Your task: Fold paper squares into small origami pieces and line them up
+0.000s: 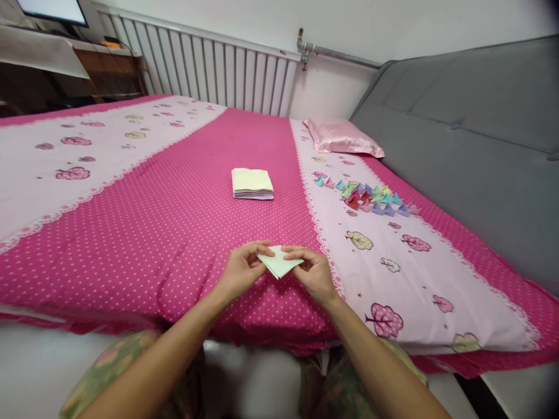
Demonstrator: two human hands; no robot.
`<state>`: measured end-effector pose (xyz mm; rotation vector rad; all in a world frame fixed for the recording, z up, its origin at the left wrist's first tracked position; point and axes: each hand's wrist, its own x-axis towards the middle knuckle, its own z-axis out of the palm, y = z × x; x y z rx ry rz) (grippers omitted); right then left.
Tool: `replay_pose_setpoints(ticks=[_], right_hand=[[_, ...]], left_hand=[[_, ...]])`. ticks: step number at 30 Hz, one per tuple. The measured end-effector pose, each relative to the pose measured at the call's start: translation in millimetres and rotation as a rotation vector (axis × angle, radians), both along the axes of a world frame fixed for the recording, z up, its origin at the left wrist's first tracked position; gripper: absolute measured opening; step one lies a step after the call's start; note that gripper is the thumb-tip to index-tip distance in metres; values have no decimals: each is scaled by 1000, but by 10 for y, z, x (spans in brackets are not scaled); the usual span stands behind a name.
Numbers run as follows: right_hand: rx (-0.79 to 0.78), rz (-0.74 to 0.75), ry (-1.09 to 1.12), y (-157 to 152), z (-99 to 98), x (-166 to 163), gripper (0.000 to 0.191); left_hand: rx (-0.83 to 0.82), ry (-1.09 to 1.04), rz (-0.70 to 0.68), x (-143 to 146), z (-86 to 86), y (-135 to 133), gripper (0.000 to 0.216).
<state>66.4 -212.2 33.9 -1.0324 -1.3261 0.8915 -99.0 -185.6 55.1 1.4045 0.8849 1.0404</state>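
A pale green sheet of folded paper (280, 263) is held just above the near part of the bed, one corner pointing toward me. My left hand (245, 266) pinches its left corner between thumb and fingers. On the opposite corner, my right hand (315, 276) grips it the same way. Beyond my hands lies a stack of square paper (252, 181) with a pale yellow sheet on top. To the right, several small folded paper boats (371, 198) in many colours sit grouped on the bedspread.
The bed (131, 233) has a pink dotted cover with pale printed bands. A pink pillow (343, 138) rests at the far right against a grey headboard (471, 128). Behind the bed stand a white radiator (209, 64) and, at far left, a desk with a monitor (55, 10).
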Motion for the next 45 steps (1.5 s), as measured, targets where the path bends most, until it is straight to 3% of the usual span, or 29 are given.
replay_pose_setpoints(ticks=[6, 13, 19, 24, 29, 36, 45], right_hand=[[26, -34, -259, 6, -13, 16, 18], [4, 6, -515, -8, 19, 22, 23], [43, 110, -679, 1, -21, 86, 33], [50, 198, -765, 20, 47, 201, 47], [-48, 186, -760, 32, 130, 288, 47], [-144, 146, -701, 50, 105, 330, 36], [-113, 58, -699, 55, 63, 255, 17]], left_hand=[[219, 319, 76, -44, -126, 51, 13], [423, 713, 88, -81, -154, 48, 18], [451, 960, 48, -92, -85, -25, 20], [471, 993, 3, -91, -42, -41, 24], [418, 965, -37, -111, -15, -1, 28], [390, 935, -44, -113, 31, 28, 30], [367, 946, 4, -100, 21, 20, 30]])
